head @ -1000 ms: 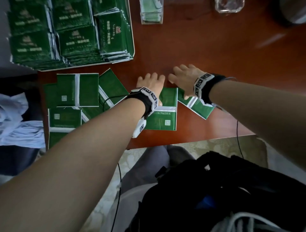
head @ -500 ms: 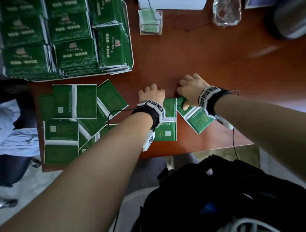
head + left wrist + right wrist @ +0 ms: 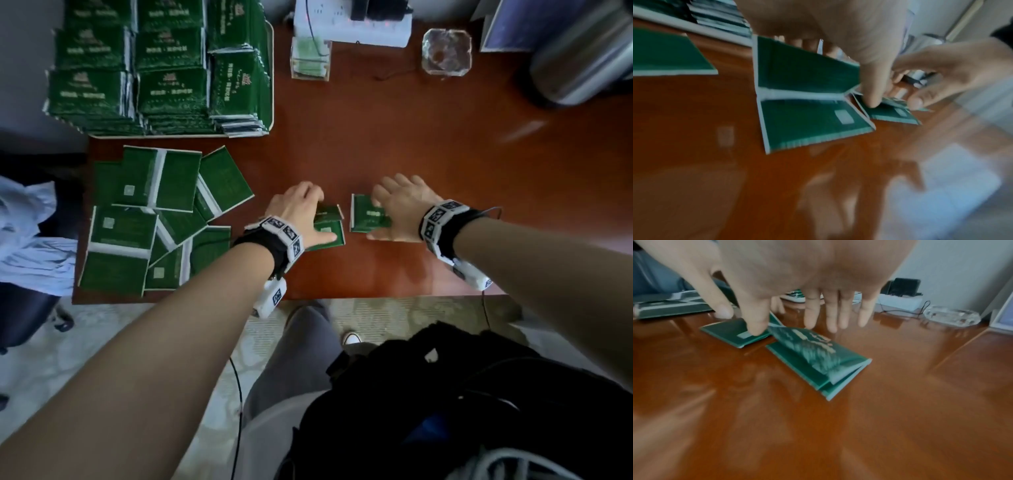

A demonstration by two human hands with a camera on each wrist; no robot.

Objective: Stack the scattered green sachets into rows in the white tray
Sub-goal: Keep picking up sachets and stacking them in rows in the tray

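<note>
Sachets are lying in three places on the brown table [image 3: 394,137]. Many green ones are sitting in neat rows in the white tray [image 3: 271,72] at the far left. A loose pile of sachets [image 3: 154,219] is lying flat on the table near the front left edge, some overlapping. Two folding pairs are lying in the middle, one under each hand.

The left hand [image 3: 298,209] is bending a joined pair of sachets [image 3: 807,97] along its white seam. Its fingers are curling behind the raised half and its thumb is pressing near the fold, while the other half is lying flat on the table.

The right hand [image 3: 400,209] is reaching over a second pair [image 3: 818,360], which is folding over on itself just beside the first pair. Its fingers are staying straight and spread, with the fingertips [image 3: 832,324] pointing down at the far edge of that pair. Its thumb is sitting by the near edge. I cannot tell if it is really gripping.

A clear glass dish [image 3: 445,51] and a shiny metal can [image 3: 582,58] are standing far back on the right
</note>
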